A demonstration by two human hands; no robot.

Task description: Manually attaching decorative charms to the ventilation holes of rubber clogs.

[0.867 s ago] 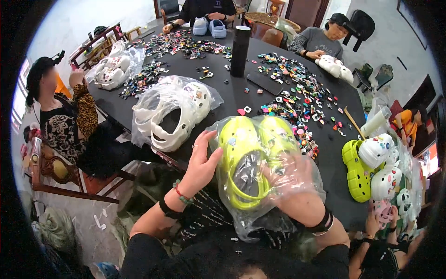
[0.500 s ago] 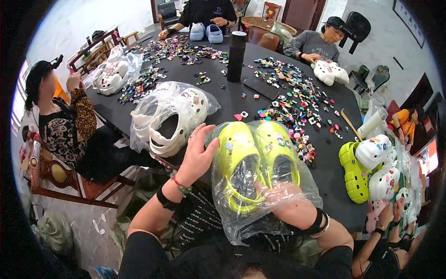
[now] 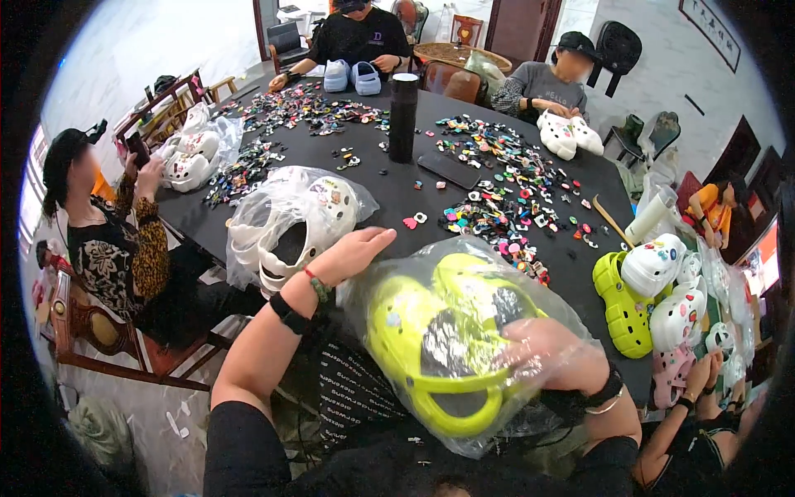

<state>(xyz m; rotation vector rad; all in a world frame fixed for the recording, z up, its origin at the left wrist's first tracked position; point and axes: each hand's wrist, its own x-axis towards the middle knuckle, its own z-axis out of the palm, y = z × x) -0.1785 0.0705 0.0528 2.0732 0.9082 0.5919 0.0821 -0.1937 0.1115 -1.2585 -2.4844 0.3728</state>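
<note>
A pair of lime-yellow clogs (image 3: 399, 319), dotted with small charms, is in a clear plastic bag (image 3: 474, 248) at the table's near edge, tilted with the heel straps toward me. My right hand (image 3: 542, 352) grips the clogs at their right side; its fingertips are partly hidden, and I cannot tell how far the plastic covers it. My left hand (image 3: 356, 251) hovers beside the bag, fingers stretched out and holding nothing. Just beyond it lies a bagged pair of white clogs (image 3: 335, 203) with charms.
Heaps of colourful shoe charms (image 3: 505, 174) cover much of the dark table (image 3: 364, 186). A black cylinder (image 3: 403, 120) and a phone (image 3: 449, 170) stand and lie mid-table. More clogs (image 3: 625, 311) are stacked at right. Several people sit around, some handling clogs.
The bagged lime clogs have turned and come nearer to me, heels dropping lower. My left hand has swung away from the bag's side, fingers now pointing right. The view has shifted slightly.
</note>
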